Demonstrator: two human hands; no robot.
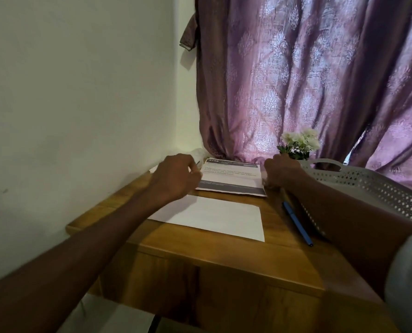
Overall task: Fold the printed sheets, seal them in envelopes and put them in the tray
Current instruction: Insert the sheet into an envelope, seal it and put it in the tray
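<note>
A printed sheet [231, 177] with dark bands lies folded over on the far part of the wooden table [224, 251]. My left hand [176, 175] grips its left edge, fingers curled. My right hand [280, 173] presses on its right edge. A white envelope [214, 216] lies flat on the table in front of the sheet, its left end under my left forearm. The grey perforated tray [368, 186] stands at the right, behind my right arm.
A blue pen [296, 223] lies beside my right forearm. A small pot of white flowers [298, 143] stands by the purple curtain [308, 75]. More white paper [153, 168] pokes out behind my left hand. The wall [80, 104] borders the table's left side.
</note>
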